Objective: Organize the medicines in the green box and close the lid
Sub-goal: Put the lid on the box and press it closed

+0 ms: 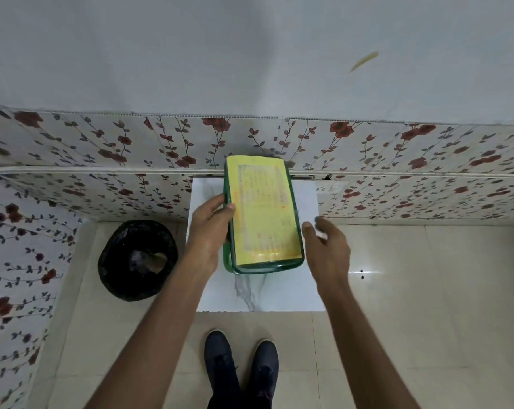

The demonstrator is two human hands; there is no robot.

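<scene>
Two dark shoes (240, 369) are seen nearest the camera, planted on the beige tiled floor (412, 320), just short of the near edge of a small white table (308, 284). Two bare forearms are extended from the lower corners of the view toward the table.

The green box (263, 215) is located on the table, along its middle line, with one short end reaching the far edge and the other short end lying past the centre toward the near edge. The box is seen with its lid on; a yellow printed sheet (264, 208) is visible through the clear green top. The print on the sheet cannot be read. No medicines can be made out through the lid.

The left hand (210, 231) is clamped on the left long side of the box: the fingers are wrapped over the upper edge and the thumb is laid against the side wall. The right hand (328, 246) is held just beside the right long side of the box, with the fingers spread and loosely curled. Whether its fingertips touch the box cannot be told, as this hand is blurred.

A round bin lined with a black bag (137, 259) is placed on the floor to the left of the table, well apart from the box. Behind the table, a wall panel with a red flower pattern (102, 149) is fitted below a plain grey wall (190, 54).
</scene>
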